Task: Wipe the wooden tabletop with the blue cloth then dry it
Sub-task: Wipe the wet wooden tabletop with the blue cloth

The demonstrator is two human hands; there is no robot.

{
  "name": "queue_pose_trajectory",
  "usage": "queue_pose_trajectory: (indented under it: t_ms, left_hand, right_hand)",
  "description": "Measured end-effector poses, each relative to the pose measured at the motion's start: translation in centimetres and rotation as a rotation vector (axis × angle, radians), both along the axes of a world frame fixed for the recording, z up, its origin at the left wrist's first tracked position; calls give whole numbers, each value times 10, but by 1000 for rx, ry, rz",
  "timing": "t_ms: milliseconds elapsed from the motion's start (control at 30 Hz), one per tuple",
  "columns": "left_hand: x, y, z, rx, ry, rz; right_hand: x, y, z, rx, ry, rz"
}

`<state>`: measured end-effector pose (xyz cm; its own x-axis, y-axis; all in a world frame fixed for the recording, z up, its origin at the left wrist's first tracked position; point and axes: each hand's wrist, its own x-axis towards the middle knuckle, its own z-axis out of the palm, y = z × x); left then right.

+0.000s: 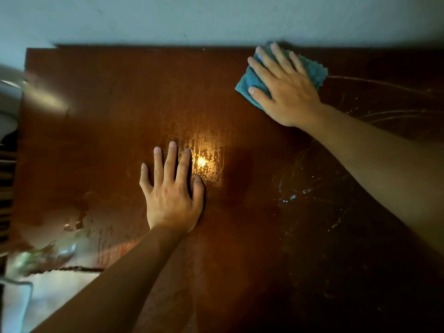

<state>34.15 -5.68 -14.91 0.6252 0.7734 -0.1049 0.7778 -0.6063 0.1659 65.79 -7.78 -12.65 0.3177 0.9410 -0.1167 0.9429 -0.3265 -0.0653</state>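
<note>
Blue cloth (pixel 314 70), folded, corner pointing lower-left, under flat right hand (pixel 286 92); left hand (pixel 170 195) flat on tabletop (pixel 108 140).

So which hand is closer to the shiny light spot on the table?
Left. The left hand lies flat right beside the light spot. The right hand is farther away at the table's far edge, pressing the cloth.
</note>
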Motion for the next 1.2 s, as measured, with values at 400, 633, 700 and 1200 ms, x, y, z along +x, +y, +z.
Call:
queue_pose_trajectory:
  t_ms: [400,633,700,1200]
  left_hand:
    - [0,1,-2,7,-15,9]
    - [-1,1,-3,8,-42,-3]
    - [-1,0,-1,3,-40,-5]
    - [0,1,2,-31,-68,-8]
  right_hand:
    - [-52,-72,-6,-25,34,221]
    - [-61,-56,-6,40,11,13]
    - [-112,-102,-10,30,33,95]
    - [-135,-133,-3,-17,19,-45]
